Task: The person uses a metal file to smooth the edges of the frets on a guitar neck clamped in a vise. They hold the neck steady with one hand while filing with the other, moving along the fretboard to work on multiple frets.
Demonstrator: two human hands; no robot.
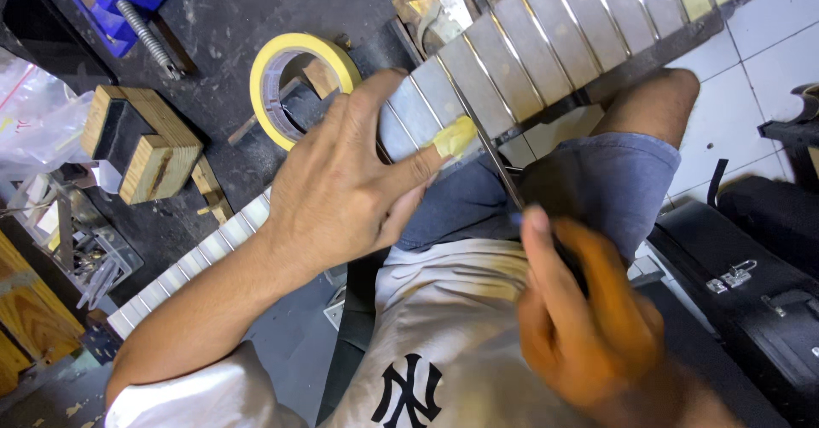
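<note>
- Clearly, two hands are at work on one guitar neck (546,40), a long flat piece that lies slantwise across the worktop (222,18) and out over the person's lap.
- The neck's face is masked in pale strips, with thin shiny metal frets showing between them; I count about ten strips in the upper stretch, and more show lower left beyond the forearm.
- The left hand (341,189) lies flat on the neck, fingers spread and pressing down, with a small yellowish scrap of tape (452,136) at the fingertips.
- The right hand (580,308) is closed tight round a dark handle, and one thin, straight metal file (490,151) runs up from it to a fret just beside the left fingertips; this hand is blurred.
- One roll of yellow masking tape (294,74), a hollow ring, stands on edge on the worktop, just beyond the left hand.
- One wooden block (141,142), pale and grainy with a dark notch cut in it, sits left of the roll.
- One blue vise (128,1) with a bare metal screw is at the top left corner.
- One black hard case (751,291) with a metal latch lies on the white tiled floor (734,104) to the right.
- The worktop is dark, rough and dusty.
</note>
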